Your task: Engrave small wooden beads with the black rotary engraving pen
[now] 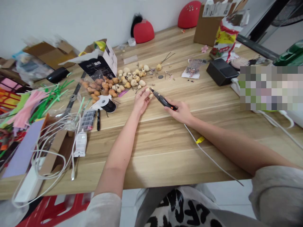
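My left hand rests on the wooden table and pinches a small pale nut between its fingertips. My right hand grips a black pen-shaped corded tool with a red light showing. The tool's tip touches the nut. A white cord with a yellow tag runs from the tool back toward me. Just beyond my hands lies a heap of pale and brown nuts.
A black-and-white spool, a black marker and tangled white cables lie at the left, with pipe cleaners and cardboard boxes. A black box, a snack bag and red domes stand at the back.
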A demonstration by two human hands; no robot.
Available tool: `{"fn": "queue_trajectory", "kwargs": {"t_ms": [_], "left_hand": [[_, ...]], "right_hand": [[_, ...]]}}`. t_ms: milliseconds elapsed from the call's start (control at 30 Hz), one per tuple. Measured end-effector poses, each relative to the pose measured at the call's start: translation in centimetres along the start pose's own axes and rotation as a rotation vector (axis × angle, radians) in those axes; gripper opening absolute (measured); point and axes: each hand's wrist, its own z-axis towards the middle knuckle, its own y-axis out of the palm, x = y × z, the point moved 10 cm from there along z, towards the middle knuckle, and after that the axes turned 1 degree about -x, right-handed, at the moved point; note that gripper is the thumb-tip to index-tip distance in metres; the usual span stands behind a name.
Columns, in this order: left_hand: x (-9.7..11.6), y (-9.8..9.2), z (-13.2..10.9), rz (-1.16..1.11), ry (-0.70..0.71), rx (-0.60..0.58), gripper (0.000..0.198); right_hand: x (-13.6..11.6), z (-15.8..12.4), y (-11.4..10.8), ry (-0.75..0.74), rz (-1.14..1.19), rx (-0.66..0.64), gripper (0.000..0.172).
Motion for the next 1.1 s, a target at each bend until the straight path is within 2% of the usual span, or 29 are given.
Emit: {"fn": "queue_trajectory", "kwargs": {"t_ms": [233,800,967,1100], "left_hand": [[-0.1,-0.1,0.1,0.006,-0.011,0.011,0.027],[0.1,0.1,-0.1,-0.006,-0.003,0.009,0.022],[0.1,0.4,-0.4,-0.011,-0.027,0.017,0.024],[0.1,0.3,-0.4,-0.025,-0.056,0.031,0.023]], "right_hand": [[0.1,0.0,-0.1,0.017,0.017,0.014,0.045],[-0.1,0.0,-0.2,0.028,0.05,0.0,0.047],[1.0,0.1,0.2,0.152,0.129,-0.041,0.052],[1.6,0.0,0.1,0.228,0.254,-0.019,0.058]]}}
